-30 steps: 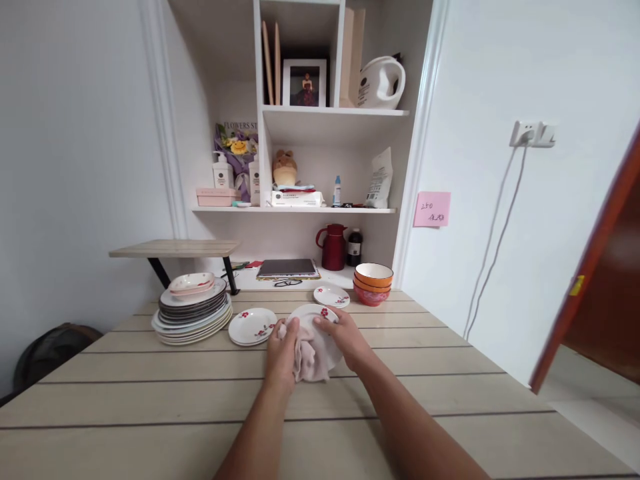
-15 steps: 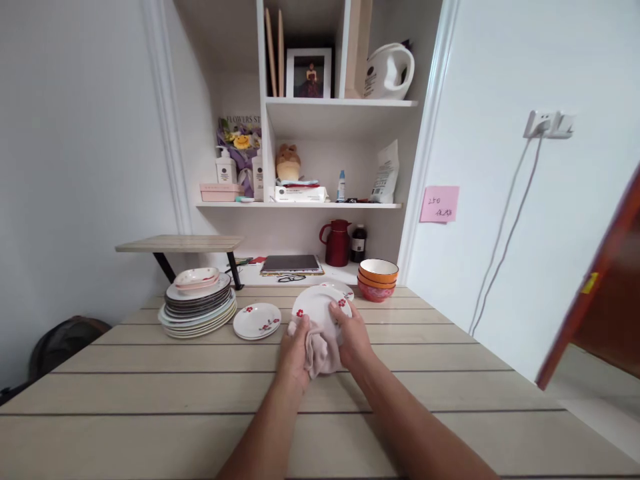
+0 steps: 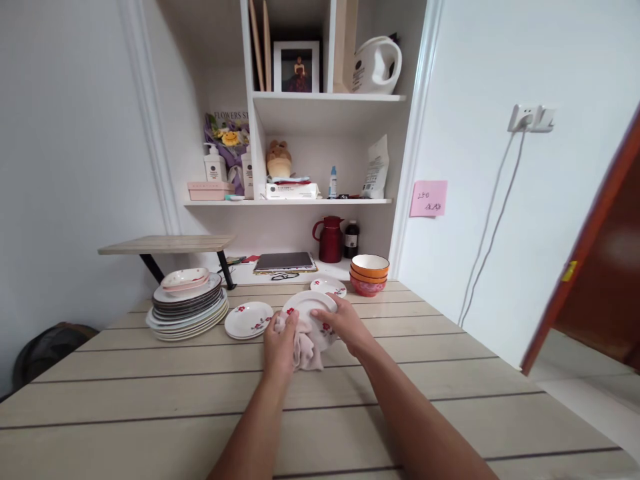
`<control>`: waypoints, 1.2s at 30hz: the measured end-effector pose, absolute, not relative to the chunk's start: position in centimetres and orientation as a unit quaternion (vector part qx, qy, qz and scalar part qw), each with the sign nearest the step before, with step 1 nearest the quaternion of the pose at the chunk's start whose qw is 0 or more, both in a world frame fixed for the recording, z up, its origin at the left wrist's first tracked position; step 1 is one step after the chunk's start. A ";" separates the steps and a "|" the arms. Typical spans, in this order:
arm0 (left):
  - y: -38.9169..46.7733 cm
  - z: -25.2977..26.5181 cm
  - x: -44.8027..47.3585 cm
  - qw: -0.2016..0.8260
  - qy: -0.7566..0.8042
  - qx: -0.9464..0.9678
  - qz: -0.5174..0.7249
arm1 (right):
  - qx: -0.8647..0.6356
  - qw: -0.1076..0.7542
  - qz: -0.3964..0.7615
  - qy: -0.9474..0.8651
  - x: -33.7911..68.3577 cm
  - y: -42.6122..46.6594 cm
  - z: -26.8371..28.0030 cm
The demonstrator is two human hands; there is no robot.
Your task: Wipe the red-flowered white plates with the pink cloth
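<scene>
A white plate with red flowers [image 3: 311, 308] is held tilted above the table between both hands. My left hand [image 3: 280, 343] grips a pale pink cloth [image 3: 307, 353] against the plate's left edge, its thumb over the cloth. My right hand [image 3: 345, 325] is closed on the plate's right rim, thumb on the upper face and the other fingers hidden underneath. Left of the hands, small flowered plates [image 3: 249, 319] lie stacked on the table. Another flowered plate [image 3: 327, 287] lies just behind the held one.
A tall stack of plates [image 3: 190, 310] topped by small pink-rimmed dishes [image 3: 186, 278] stands at left, beside a raised wooden stand [image 3: 167, 245]. Orange and red bowls [image 3: 369, 275] are stacked at back right. Behind are a red jug [image 3: 330, 240], a dark laptop [image 3: 283, 261] and glasses [image 3: 285, 276].
The plate has turned in my hands, and my right hand now grips further along its right rim. The cloth hangs more to the left. The whole view has shifted slightly.
</scene>
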State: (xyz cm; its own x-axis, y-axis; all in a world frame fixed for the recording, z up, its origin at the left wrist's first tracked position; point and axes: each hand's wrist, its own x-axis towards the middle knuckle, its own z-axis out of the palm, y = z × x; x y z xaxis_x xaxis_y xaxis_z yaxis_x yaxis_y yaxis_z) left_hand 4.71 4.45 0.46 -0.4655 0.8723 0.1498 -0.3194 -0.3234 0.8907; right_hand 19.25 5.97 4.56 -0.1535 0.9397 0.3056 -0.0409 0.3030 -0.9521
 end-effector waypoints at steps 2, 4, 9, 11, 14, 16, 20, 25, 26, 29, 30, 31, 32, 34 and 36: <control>4.4 0.8 4.5 0.385 0.431 0.346 0.739 | -0.359 0.531 0.480 -0.599 19.3 6.0 4.5; 4.2 1.1 4.3 0.379 0.433 0.360 0.734 | -0.335 0.540 0.511 -0.579 19.1 5.9 4.4; 3.5 1.7 4.7 0.485 0.366 0.353 0.712 | -0.294 0.598 0.551 -0.503 17.8 5.3 3.9; 3.4 1.8 5.0 0.534 0.323 0.325 0.710 | -0.295 0.622 0.564 -0.457 17.1 5.2 3.6; 3.2 1.7 5.4 0.559 0.287 0.298 0.719 | -0.279 0.656 0.595 -0.371 16.0 5.2 3.2; 3.2 1.5 5.7 0.567 0.276 0.291 0.720 | -0.255 0.669 0.621 -0.320 15.6 5.3 3.0; 3.2 1.1 6.2 0.562 0.280 0.287 0.723 | -0.231 0.666 0.654 -0.275 15.4 5.4 2.9; 3.4 1.0 5.7 0.545 0.295 0.252 0.744 | -0.297 0.602 0.626 -0.398 16.3 5.2 3.5; 3.5 1.0 5.6 0.545 0.296 0.249 0.744 | -0.316 0.592 0.599 -0.437 16.6 5.2 3.7; 3.7 0.7 5.4 0.539 0.310 0.259 0.739 | -0.353 0.585 0.505 -0.527 17.6 5.3 4.2; 3.7 0.6 5.4 0.533 0.320 0.271 0.735 | -0.358 0.594 0.478 -0.539 18.0 5.4 4.4; 3.7 0.5 5.5 0.526 0.331 0.284 0.730 | -0.361 0.604 0.459 -0.543 18.3 5.5 4.6; 3.7 0.4 5.6 0.520 0.340 0.297 0.725 | -0.361 0.610 0.448 -0.544 18.6 5.5 4.8; 3.7 0.3 5.7 0.511 0.348 0.315 0.720 | -0.350 0.599 0.462 -0.553 19.2 5.6 5.0; 3.7 0.3 5.8 0.509 0.346 0.319 0.720 | -0.338 0.563 0.503 -0.562 19.4 5.6 5.0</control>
State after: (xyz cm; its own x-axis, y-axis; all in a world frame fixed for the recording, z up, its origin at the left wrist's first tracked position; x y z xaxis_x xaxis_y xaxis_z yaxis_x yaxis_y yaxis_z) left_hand 5.82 3.65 0.34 -0.2769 0.9549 0.1071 -0.5125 -0.2411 0.8242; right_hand 19.42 5.64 5.03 -0.1384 0.9462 0.2925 -0.1854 0.2654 -0.9462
